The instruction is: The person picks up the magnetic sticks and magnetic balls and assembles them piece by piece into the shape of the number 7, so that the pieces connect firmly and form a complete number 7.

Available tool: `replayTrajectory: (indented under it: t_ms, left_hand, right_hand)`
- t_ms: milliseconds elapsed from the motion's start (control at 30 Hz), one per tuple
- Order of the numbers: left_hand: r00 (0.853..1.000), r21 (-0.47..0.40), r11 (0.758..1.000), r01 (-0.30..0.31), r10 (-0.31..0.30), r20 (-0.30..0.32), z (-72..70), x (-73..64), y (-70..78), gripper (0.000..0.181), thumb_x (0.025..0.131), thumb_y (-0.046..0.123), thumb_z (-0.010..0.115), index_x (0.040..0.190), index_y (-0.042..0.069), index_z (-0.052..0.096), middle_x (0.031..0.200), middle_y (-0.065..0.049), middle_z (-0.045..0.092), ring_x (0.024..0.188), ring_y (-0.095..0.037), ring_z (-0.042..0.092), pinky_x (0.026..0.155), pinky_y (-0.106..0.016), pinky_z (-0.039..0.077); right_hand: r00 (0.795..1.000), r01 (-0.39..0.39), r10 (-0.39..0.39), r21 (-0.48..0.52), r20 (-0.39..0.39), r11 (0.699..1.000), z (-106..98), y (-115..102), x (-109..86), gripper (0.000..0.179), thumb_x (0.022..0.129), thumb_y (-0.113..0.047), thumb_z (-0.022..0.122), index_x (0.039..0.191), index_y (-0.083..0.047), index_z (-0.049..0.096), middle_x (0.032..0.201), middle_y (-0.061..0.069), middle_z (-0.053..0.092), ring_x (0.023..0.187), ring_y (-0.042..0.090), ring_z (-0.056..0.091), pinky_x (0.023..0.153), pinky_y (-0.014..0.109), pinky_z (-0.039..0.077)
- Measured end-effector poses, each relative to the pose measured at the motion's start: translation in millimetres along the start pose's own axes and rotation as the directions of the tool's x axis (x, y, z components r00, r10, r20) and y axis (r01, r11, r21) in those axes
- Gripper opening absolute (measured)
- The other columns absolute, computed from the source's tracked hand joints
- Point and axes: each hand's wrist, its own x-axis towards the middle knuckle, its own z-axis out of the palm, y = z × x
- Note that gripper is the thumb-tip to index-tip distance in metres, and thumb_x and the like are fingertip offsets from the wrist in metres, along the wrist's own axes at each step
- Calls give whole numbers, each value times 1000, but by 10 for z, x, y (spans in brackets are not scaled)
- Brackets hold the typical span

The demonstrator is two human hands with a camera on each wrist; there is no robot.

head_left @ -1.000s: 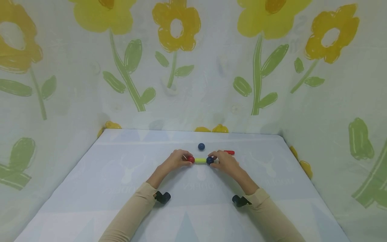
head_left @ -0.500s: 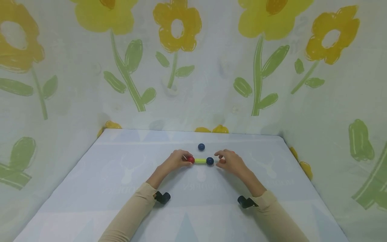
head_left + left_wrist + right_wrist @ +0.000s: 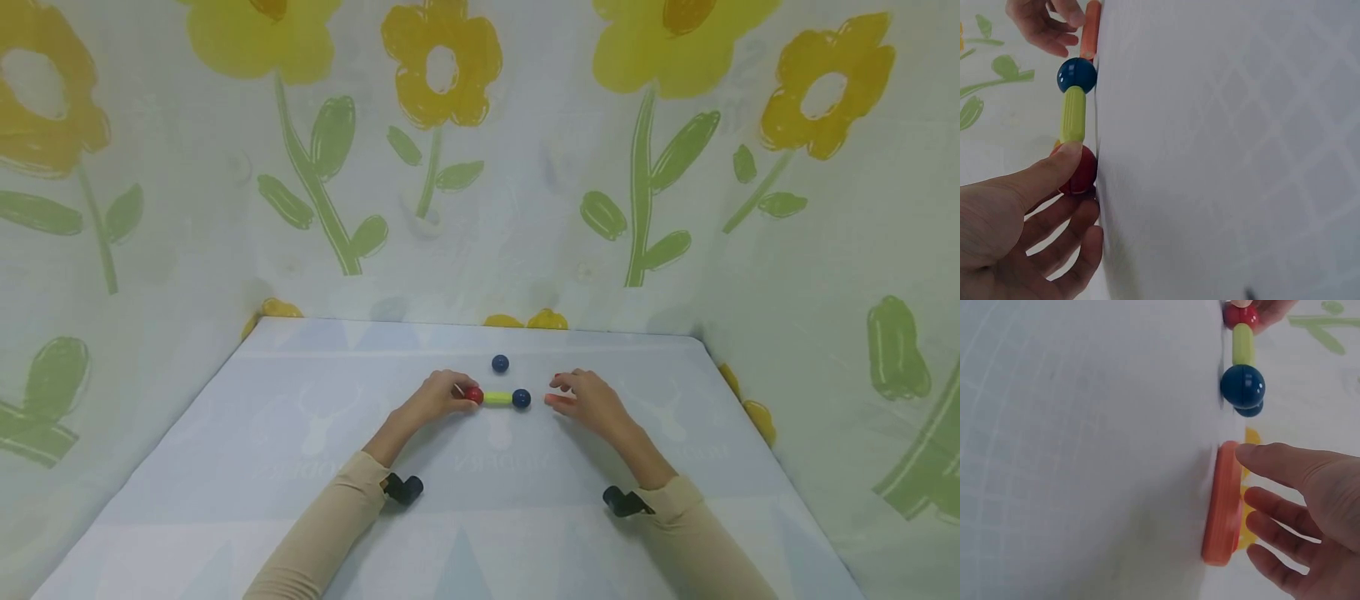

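In the head view my left hand [image 3: 438, 394] holds a red ball [image 3: 474, 396] between thumb and fingers. A yellow-green rod [image 3: 498, 398] joins that ball to a dark blue ball [image 3: 521, 398], forming one straight piece along the table. To the right of the blue ball is my right hand [image 3: 592, 402], its fingers spread. The right wrist view has an orange stick [image 3: 1221, 506] lying on the table beside the right hand, with the thumb tip overlapping its upper end. A redder stick [image 3: 1237, 526] shows partly behind it, mostly hidden.
A second dark blue ball [image 3: 500, 363] sits loose on the table [image 3: 360, 533], beyond the joined piece. Flower-printed cloth walls [image 3: 495, 250] rise behind the table and along its sides. Each wrist carries a black camera.
The right hand has let go of the blue ball at the joined piece's right end and moved right, over where the red stick showed. The left hand stays on the red ball.
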Motion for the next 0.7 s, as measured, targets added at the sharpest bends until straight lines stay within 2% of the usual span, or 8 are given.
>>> replayTrajectory:
  t_ms: [300,467,700]
  left_hand:
    - [1000,-9,1000,1,-1,1,-13,-2,23,36,84,18,77,119,9,70,109,-5,72,88,-14,61,82,-27,54]
    - [1000,-6,1000,8,-8,2,-15,2,19,37,84,19,77,119,10,70,110,-5,72,88,-13,60,81,-26,54]
    - [1000,-4,1000,10,-10,5,-1,1,11,37,84,19,77,119,10,70,109,-5,72,87,-14,60,82,-27,54]
  right_hand:
    - [999,-38,39,-14,19,999,50,117,-28,33,83,-25,79,112,-12,72,102,7,71,95,23,60,87,42,53]
    - [999,-44,45,-3,28,999,46,130,-51,30,82,-19,80,111,-13,72,100,7,70,93,22,60,87,41,54]
    - [998,-52,52,10,41,999,61,138,-63,26,82,-18,80,107,-12,73,97,6,71,88,20,60,85,39,55]
